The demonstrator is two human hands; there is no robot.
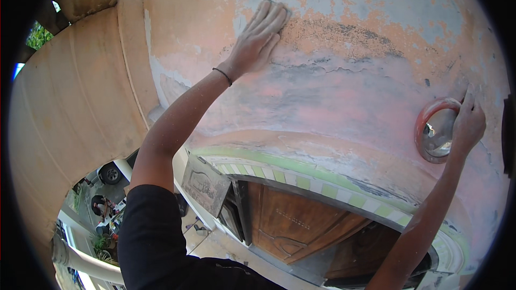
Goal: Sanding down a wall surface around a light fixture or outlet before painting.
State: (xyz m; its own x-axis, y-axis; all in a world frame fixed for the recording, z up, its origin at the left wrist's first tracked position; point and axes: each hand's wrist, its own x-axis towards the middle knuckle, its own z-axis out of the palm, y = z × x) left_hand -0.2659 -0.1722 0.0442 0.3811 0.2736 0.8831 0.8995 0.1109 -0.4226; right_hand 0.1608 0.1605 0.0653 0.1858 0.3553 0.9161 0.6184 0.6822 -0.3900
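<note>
My left hand (259, 36) presses against the upper wall (328, 94), fingers straight and close together. A thin, dark grey edge shows along its fingertips; what lies beneath them is hidden. Pale dust coats this hand, and a dark band (222, 77) circles the wrist. At the right, my right hand (469, 124) rests over the right side of a round opening with a red rim (421, 124) and a shiny, reflecting middle. Its fingers reach upward along the wall. The wall's peach and pink paint is worn to grey in patches, with a rough dark strip beside my left hand.
Below the wall runs a green-and-white moulded arch (301, 183) over a brown wooden door (298, 225). A grey panel (205, 185) stands at its left. A thick peach column (75, 102) rises on the left. Far below, a person (100, 205) is near a vehicle wheel (110, 174).
</note>
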